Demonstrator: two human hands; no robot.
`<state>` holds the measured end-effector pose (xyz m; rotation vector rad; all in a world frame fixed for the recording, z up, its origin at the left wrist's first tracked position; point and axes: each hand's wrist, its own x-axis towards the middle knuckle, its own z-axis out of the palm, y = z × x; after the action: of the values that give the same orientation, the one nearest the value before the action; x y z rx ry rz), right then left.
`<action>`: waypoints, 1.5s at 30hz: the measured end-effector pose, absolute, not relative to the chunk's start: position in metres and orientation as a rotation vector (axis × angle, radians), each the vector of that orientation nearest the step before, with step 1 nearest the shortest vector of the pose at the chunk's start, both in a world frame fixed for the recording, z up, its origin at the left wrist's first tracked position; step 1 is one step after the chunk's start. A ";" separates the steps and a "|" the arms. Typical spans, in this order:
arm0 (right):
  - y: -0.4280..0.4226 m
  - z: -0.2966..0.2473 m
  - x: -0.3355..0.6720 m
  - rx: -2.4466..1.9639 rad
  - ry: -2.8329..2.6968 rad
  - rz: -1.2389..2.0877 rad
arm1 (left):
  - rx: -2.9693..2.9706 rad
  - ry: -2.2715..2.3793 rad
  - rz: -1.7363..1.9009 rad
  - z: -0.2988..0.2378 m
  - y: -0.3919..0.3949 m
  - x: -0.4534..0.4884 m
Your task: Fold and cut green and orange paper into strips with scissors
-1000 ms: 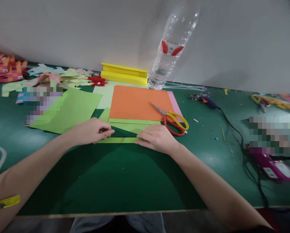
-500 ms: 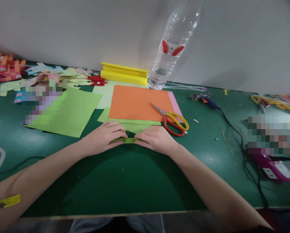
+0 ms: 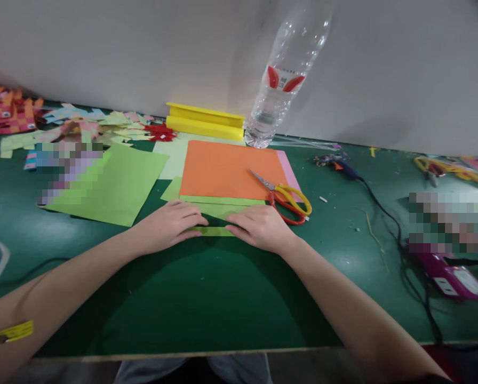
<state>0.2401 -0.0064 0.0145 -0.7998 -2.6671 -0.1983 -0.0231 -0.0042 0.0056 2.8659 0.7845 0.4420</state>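
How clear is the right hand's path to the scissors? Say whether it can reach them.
Probably yes: the right hand, at the green strip, is close to the scissors, and nothing visible blocks the way.

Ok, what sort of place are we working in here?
Probably a papercraft workspace, perhaps a small workshop: scissors lie partly on a sheet of orange paper, and cut paper pieces are heaped toward the back left of the green table.

Greyish trousers (image 3: 146,372) are being worn; a yellow, dark-marked strip (image 3: 21,330) is being carried on the left forearm (image 3: 66,285), a black sleeve (image 3: 429,380) on the right.
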 end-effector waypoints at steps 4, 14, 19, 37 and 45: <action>-0.006 0.016 0.240 -0.815 -2.661 -0.199 | 3.045 0.784 0.422 0.007 -0.004 -0.023; -0.006 0.016 0.241 -0.840 -2.672 -0.139 | 3.159 0.809 0.378 0.006 -0.002 -0.027; -0.006 0.016 0.241 -0.848 -2.691 -0.119 | 3.093 0.841 0.343 0.008 -0.002 -0.030; -0.004 0.032 0.251 -0.980 -2.476 -0.428 | 3.308 0.974 -0.292 0.021 -0.007 -0.023; -0.026 0.084 0.282 -1.203 -1.741 -0.664 | 3.296 0.989 -0.228 0.015 -0.005 -0.026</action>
<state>0.2824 -0.0258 0.0845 -1.2032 -1.7413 -0.6642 -0.0255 -0.0051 0.0154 3.2964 0.9893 -0.2277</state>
